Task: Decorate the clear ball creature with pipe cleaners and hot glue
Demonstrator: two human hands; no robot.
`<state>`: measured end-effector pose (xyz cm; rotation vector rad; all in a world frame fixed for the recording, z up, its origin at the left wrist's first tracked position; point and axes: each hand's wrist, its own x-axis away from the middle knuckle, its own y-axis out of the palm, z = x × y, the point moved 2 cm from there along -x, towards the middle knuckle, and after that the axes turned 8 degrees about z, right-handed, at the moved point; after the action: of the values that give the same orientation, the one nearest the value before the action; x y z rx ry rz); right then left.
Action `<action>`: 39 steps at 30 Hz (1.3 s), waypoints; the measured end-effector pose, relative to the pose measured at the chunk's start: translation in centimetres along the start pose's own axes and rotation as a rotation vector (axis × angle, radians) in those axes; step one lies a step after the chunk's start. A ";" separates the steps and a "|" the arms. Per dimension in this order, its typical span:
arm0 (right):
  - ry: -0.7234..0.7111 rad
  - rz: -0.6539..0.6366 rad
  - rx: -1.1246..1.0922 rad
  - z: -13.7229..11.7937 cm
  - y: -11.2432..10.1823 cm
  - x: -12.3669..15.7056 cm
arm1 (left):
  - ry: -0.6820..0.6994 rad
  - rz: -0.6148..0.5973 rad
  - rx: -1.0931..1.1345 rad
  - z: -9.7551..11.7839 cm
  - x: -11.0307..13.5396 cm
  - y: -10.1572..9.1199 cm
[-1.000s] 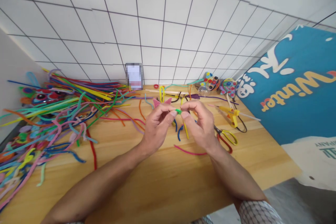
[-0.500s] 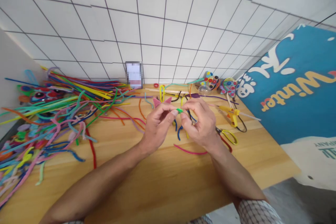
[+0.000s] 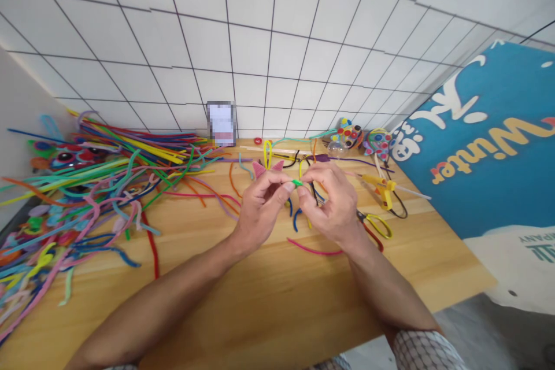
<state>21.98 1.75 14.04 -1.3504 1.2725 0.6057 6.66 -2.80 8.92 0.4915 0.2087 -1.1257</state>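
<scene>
Above the middle of the wooden table (image 3: 260, 306), my left hand (image 3: 260, 205) and my right hand (image 3: 332, 199) meet, fingers pinched together. Between their fingertips sits a short bright green pipe cleaner piece (image 3: 297, 183); each hand pinches one end. Just behind my left hand lie two small pink felt triangles (image 3: 264, 168) and a yellow pipe cleaner loop (image 3: 267, 154). Short blue, yellow and black pipe cleaner bits show below and between the hands.
A large heap of coloured pipe cleaners (image 3: 99, 179) covers the table's left side. Scissors with red and yellow handles (image 3: 373, 228) and a yellow glue gun (image 3: 381, 189) lie right of my hands. Colourful craft pieces (image 3: 362, 139) stand at the back. A blue board (image 3: 485, 139) leans at right.
My right hand has turned slightly and drawn its fingers closer to my left hand on the green piece. The view shifted a little.
</scene>
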 end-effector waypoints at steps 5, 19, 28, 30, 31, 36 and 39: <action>-0.006 0.010 0.008 0.0 -0.1 0.0 | -0.009 0.003 0.007 -0.1 0.1 0.0; -0.014 -0.005 0.021 -0.2 -0.2 0.0 | 0.002 0.000 -0.015 0.0 0.0 0.0; 0.067 -0.015 -0.059 -0.2 -0.3 -0.2 | -0.016 0.010 0.003 -0.1 0.1 0.0; 0.118 -0.020 -0.094 -0.1 -0.2 -0.1 | -0.019 0.023 0.007 0.0 0.1 -0.1; 0.147 -0.019 -0.111 -0.1 -0.1 0.0 | -0.022 0.030 0.004 0.0 0.1 0.0; 0.250 -0.003 -0.172 0.2 0.6 0.6 | -0.026 0.049 -0.005 0.1 0.2 0.1; 0.263 0.028 -0.197 0.3 0.9 0.9 | -0.024 0.052 -0.018 0.1 0.2 0.1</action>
<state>21.54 1.91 12.83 -1.6177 1.4749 0.5987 6.82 -2.93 8.95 0.4650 0.1844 -1.0772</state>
